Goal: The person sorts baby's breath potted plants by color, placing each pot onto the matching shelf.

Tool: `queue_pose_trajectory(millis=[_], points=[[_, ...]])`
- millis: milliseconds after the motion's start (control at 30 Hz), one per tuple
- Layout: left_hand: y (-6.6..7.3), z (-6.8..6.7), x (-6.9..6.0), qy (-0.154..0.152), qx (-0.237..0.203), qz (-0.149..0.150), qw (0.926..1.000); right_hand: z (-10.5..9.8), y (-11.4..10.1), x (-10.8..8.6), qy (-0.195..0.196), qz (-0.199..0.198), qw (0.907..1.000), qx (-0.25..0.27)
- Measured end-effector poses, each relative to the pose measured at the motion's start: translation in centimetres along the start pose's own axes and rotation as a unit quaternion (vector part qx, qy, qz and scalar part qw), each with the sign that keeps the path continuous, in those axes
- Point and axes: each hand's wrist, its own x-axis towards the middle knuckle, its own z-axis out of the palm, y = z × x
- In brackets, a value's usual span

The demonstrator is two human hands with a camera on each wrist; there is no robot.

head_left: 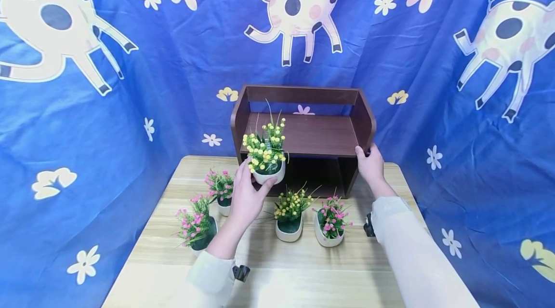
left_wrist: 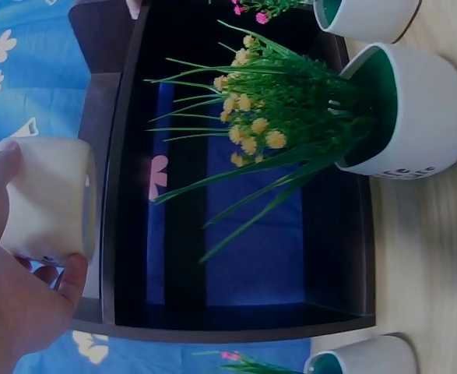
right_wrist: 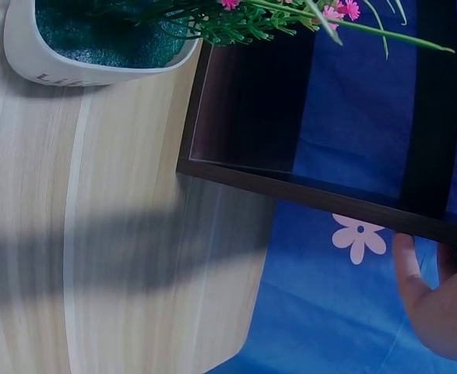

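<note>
My left hand [head_left: 249,194] holds a white pot of yellow flowers [head_left: 268,154] in front of the dark brown shelf's [head_left: 303,134] left part, level with its upper board. In the left wrist view, thumb and fingers clasp the pale pot [left_wrist: 49,199]; its flowers are out of sight there. With the thumb at the front edge and the fingers along the outer face, my right hand [head_left: 371,163] touches the shelf's right side panel. The right wrist view has this hand [right_wrist: 442,304] at its right edge; some fingertips are hidden behind the panel.
Another yellow-flowered pot [head_left: 289,216] and a pink-flowered pot [head_left: 330,223] stand before the shelf. Two more pink-flowered pots [head_left: 197,226] stand at left, partly behind my left arm. Beneath lies a wooden table [head_left: 277,274]; blue giraffe-print curtains [head_left: 208,57] hang around it.
</note>
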Motion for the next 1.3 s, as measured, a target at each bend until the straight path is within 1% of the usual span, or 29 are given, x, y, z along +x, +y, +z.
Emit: queue_pose_trajectory(millis=[167, 267, 400, 567, 700, 800, 933, 1067, 1167, 1300], points=[[0.3, 0.6, 1.3, 0.001, 0.015, 0.025, 0.9996, 0.1, -0.1, 0.0, 0.0, -0.003, 1.0, 0.006], [0.6, 1.0, 2.1, 0.003, 0.026, 0.027, 0.9993, 0.1, 0.0, 0.0, -0.001, -0.005, 0.9999, 0.011], [1.1, 1.3, 3.1, 0.004, 0.034, 0.012, 0.9994, 0.1, 0.1, -0.1, -0.001, -0.009, 0.9998, 0.015], [1.0, 1.5, 4.1, 0.004, 0.036, 0.001, 0.9993, 0.2, 0.1, -0.2, 0.012, -0.016, 0.9997, 0.013], [0.8, 1.6, 4.5, -0.007, 0.041, -0.012, 0.9991, 0.2, 0.1, -0.2, 0.005, -0.01, 0.9999, 0.012], [0.9, 1.5, 4.9, -0.016, 0.04, -0.02, 0.9989, 0.3, 0.1, -0.1, -0.001, -0.004, 0.9999, 0.012], [1.3, 1.3, 5.8, -0.022, 0.043, -0.028, 0.9984, 0.4, 0.2, 0.0, 0.003, -0.004, 0.9999, 0.014], [1.7, 1.3, 6.7, -0.023, 0.046, -0.048, 0.9975, 0.4, 0.2, 0.0, 0.002, -0.001, 0.9998, 0.019], [2.0, 1.2, 7.3, -0.026, 0.037, -0.06, 0.9972, 0.3, 0.2, 0.0, -0.001, 0.002, 0.9998, 0.018], [2.1, 1.2, 8.0, -0.034, 0.032, -0.064, 0.9968, 0.1, 0.2, 0.1, -0.006, 0.001, 0.9999, 0.015]])
